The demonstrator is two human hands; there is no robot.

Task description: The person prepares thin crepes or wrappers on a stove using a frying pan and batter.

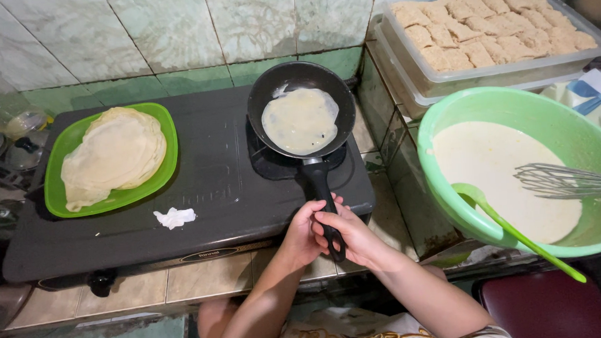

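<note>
Both my hands' fingers [323,219] wrap the black pan handle [322,198]: left hand [302,233], right hand [351,238]. Just beyond them, the frying pan [300,88] holds a thin crepe [300,120] on the black stove [200,193].

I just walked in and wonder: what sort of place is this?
Most likely a home kitchen: a frying pan with a thin crepe sits on a tabletop stove against a tiled wall, beside a green bowl of batter.
</note>
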